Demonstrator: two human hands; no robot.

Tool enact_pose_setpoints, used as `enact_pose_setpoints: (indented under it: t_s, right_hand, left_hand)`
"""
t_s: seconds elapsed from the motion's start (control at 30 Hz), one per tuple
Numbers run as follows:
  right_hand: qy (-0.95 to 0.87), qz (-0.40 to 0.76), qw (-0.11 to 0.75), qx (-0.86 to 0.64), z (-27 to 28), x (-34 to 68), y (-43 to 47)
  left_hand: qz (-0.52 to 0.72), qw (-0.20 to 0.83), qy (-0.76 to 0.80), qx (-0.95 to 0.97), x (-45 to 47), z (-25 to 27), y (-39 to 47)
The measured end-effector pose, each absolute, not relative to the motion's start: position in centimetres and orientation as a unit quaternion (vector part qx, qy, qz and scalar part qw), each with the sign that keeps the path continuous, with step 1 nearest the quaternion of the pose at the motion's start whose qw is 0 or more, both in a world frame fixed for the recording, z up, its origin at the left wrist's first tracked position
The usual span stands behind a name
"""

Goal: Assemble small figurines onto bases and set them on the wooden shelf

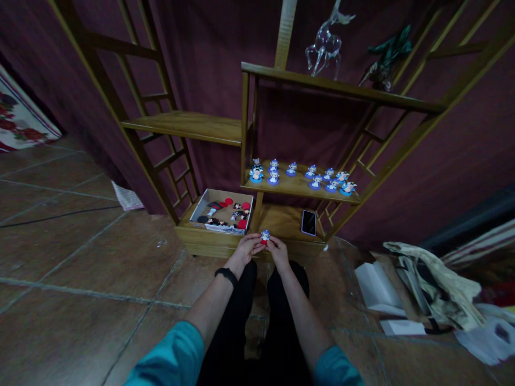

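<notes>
Between my two hands is a small figurine (pixel 265 236) with a blue-and-white top and a red base. My left hand (pixel 250 245) grips it from the left, and my right hand (pixel 277 251) pinches it from the right. Just beyond my left hand, a shallow cardboard box (pixel 197 213) holds several dark-dressed figurines and red discs. On the shelf (pixel 295 185) above stand several similar figurines (pixel 292 169) on blue or purple bases, grouped to the left and right.
A phone (pixel 308 222) lies on the lower shelf at right. Higher up stand a glass deer (pixel 326 45) and a dark green ornament (pixel 388 56). A white box (pixel 379 289), cloth (pixel 438 279) and a plastic bag (pixel 491 339) lie on the floor at right.
</notes>
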State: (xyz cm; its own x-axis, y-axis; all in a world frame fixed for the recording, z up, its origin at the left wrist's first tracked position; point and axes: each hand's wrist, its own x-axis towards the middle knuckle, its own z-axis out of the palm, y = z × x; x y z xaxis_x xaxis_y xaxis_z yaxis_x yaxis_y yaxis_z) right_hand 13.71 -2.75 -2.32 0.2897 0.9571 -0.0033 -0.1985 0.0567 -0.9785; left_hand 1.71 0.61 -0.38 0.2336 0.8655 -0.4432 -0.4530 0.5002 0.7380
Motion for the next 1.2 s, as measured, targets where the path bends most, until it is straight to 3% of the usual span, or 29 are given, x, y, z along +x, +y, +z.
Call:
enact_pose_setpoints:
  t_s: [0.73,1.2]
  right_hand:
    - [-0.341,0.469,0.634,-0.511,-3.3,13.8,-1.8]
    - [-0.348,0.489,0.628,-0.496,-2.8,13.7,-2.6]
  left_hand:
    - [0.467,0.693,0.492,0.246,2.9,0.3,0.4]
    - [0.428,0.746,0.428,0.280,1.8,0.7,0.0]
